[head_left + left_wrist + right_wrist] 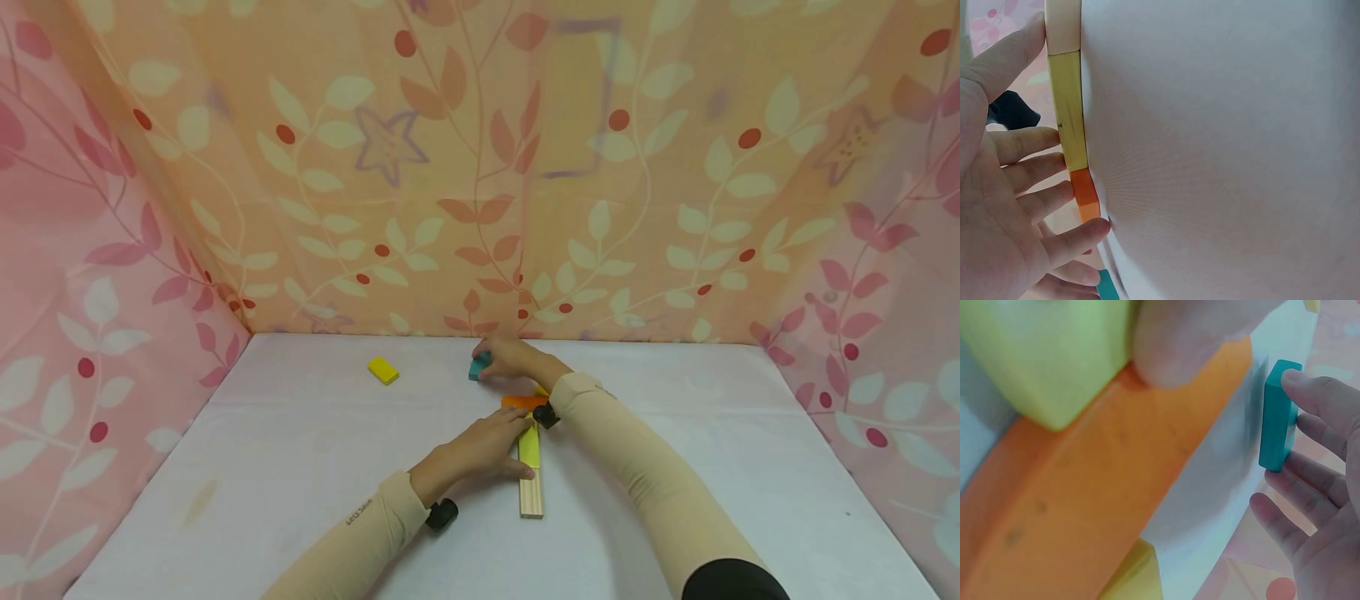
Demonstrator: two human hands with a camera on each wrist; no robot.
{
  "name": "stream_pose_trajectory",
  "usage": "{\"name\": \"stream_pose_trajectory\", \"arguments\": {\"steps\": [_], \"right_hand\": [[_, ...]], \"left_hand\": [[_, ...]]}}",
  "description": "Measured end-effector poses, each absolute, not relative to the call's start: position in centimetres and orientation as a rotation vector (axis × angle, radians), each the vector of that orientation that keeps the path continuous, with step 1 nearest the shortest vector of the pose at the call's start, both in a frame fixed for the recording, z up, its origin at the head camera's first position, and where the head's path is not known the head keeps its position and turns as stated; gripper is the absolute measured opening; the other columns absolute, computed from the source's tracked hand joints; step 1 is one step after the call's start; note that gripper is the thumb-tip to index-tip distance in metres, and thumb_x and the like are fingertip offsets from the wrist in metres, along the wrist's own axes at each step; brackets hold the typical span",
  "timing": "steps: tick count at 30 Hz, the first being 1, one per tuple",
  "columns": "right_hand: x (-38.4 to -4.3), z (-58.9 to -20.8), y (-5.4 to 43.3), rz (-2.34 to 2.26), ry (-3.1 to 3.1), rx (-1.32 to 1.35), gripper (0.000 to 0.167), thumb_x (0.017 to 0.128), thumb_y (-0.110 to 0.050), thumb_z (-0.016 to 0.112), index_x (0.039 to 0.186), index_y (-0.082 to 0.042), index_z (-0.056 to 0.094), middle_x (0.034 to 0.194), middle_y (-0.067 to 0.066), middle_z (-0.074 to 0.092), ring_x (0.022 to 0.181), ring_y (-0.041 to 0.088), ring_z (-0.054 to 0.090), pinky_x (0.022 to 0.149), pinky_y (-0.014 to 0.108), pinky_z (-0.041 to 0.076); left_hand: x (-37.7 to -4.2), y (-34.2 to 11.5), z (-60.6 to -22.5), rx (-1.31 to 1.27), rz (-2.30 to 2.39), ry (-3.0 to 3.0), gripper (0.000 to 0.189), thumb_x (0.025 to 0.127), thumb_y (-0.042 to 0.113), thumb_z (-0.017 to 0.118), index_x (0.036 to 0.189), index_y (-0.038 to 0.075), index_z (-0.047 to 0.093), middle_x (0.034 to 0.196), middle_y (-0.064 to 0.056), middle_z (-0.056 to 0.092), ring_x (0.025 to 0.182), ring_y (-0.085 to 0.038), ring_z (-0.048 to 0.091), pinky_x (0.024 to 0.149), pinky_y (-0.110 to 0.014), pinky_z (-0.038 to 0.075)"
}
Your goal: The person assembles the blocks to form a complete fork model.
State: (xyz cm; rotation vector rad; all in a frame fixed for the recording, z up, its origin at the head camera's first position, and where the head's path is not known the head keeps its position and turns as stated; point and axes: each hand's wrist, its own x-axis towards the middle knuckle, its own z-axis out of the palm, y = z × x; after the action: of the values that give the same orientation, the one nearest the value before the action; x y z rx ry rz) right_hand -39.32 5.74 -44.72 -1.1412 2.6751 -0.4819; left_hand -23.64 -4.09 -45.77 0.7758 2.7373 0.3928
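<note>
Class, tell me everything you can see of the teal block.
The teal block is an elongated, flat-sided piece with clean edges and an even colour, perhaps painted wood. The right hand holds it between thumb and fingers, hiding part of it. It is near the far edge of the white table, beyond the orange block and apart from it. Whether it touches the table is unclear.

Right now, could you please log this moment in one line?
right hand: holds teal block; left hand: touches block row; lone yellow block: untouched
</note>
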Motion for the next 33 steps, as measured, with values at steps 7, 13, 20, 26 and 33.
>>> {"name": "stream_pose_trajectory", "arguments": {"steps": [7,13,20,26,33], "right_hand": [[-39.0,-44.0,6.2,-0.501,2.664,-1.108,0.042,0.085,-0.025,0.076,0.122,-0.007,0.066,0.128,0.010,0.063,0.112,0.024,0.058,0.104,0.038,0.048],[-38.7,-43.5,6.9,-0.511,2.671,-1.057,0.043,0.086,-0.026,0.075,0.124,-0.008,0.065,0.136,0.011,0.057,0.115,0.026,0.057,0.105,0.041,0.047],[-38.5,-43.1,7.7,-0.575,2.660,-1.061,0.042,0.087,-0.025,0.074,0.124,-0.007,0.065,0.136,0.013,0.057,0.119,0.030,0.056,0.108,0.046,0.044],[-38.5,-43.1,8.5,-0.589,2.649,-1.035,0.043,0.087,-0.024,0.074,0.126,-0.007,0.064,0.139,0.013,0.055,0.123,0.032,0.054,0.110,0.046,0.042],[-38.6,-42.7,9.8,-0.616,2.665,-1.078,0.045,0.087,-0.026,0.074,0.126,-0.006,0.064,0.140,0.012,0.054,0.121,0.029,0.055,0.109,0.044,0.044]], "left_hand": [[-23.6,-4.1,-45.7,0.748,0.396,2.718,0.084,0.080,0.056,0.072,0.146,0.012,0.045,0.156,-0.005,0.038,0.144,-0.023,0.035,0.111,-0.050,0.040],[-23.6,-4.0,-45.8,0.761,0.367,2.734,0.084,0.080,0.057,0.072,0.146,0.012,0.045,0.155,-0.004,0.039,0.144,-0.022,0.035,0.112,-0.046,0.040],[-23.5,-4.1,-45.8,0.766,0.369,2.739,0.084,0.080,0.056,0.073,0.145,0.011,0.045,0.155,-0.004,0.039,0.145,-0.022,0.034,0.112,-0.047,0.040],[-23.4,-4.0,-45.7,0.741,0.369,2.735,0.084,0.079,0.056,0.073,0.145,0.012,0.045,0.155,-0.004,0.039,0.144,-0.022,0.035,0.112,-0.047,0.040],[-23.5,-4.0,-45.6,0.750,0.381,2.724,0.084,0.080,0.055,0.073,0.147,0.013,0.043,0.155,-0.004,0.039,0.144,-0.023,0.035,0.113,-0.049,0.038]]}}
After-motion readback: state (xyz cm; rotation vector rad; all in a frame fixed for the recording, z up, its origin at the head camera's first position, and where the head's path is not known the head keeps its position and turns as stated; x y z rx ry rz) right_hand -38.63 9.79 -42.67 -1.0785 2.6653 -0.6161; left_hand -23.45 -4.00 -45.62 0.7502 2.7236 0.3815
